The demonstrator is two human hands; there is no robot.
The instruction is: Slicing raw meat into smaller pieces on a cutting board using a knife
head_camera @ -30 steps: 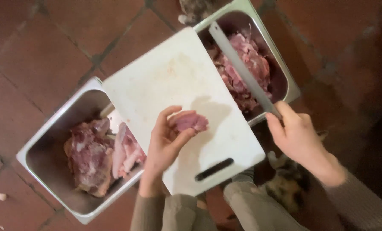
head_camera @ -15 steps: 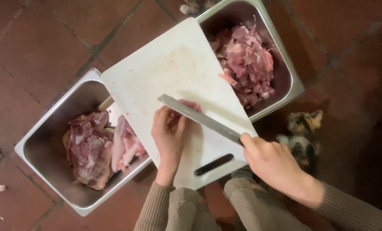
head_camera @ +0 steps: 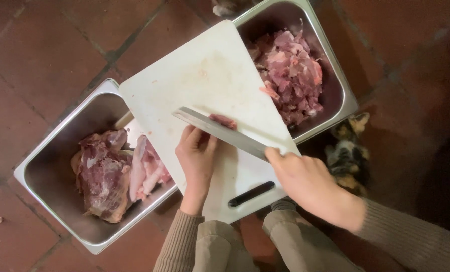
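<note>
1. Small piece of raw meat (head_camera: 224,121) lies on the white cutting board (head_camera: 205,85), just right of the board's middle; only its pink top edge shows past the blade.
2. Long knife (head_camera: 220,132) lies across the meat, blade running from 10 o'clock to 4 o'clock, flat steel face up toward the camera.
3. Left hand (head_camera: 197,156) sits at 6 o'clock of the meat, fingers curled down and pressed on the piece just behind the blade. Fingers bent, not a closed fist; it pins the meat rather than lifting it.
4. Right hand (head_camera: 305,181) at 4 o'clock of the meat, closed around the knife handle; handle itself hidden inside the grip.
5. Board rests tilted, bridging two steel pans; a dark slot handle (head_camera: 251,194) at its near edge, 5 o'clock of the meat.
6. Left steel pan (head_camera: 49,151), 8 o'clock: large dark-red meat chunks (head_camera: 104,174) with paler fatty slabs beside them.
7. Right steel pan (head_camera: 343,93), 2 o'clock: heap of cut pink meat pieces (head_camera: 290,75).
8. Cat (head_camera: 348,151), mottled black, tan and white, on the floor at 3 o'clock, just beside the right pan and near the right hand.
9. Floor of red-brown tiles (head_camera: 39,50) all round; person's knees (head_camera: 265,247) at 6 o'clock.
</note>
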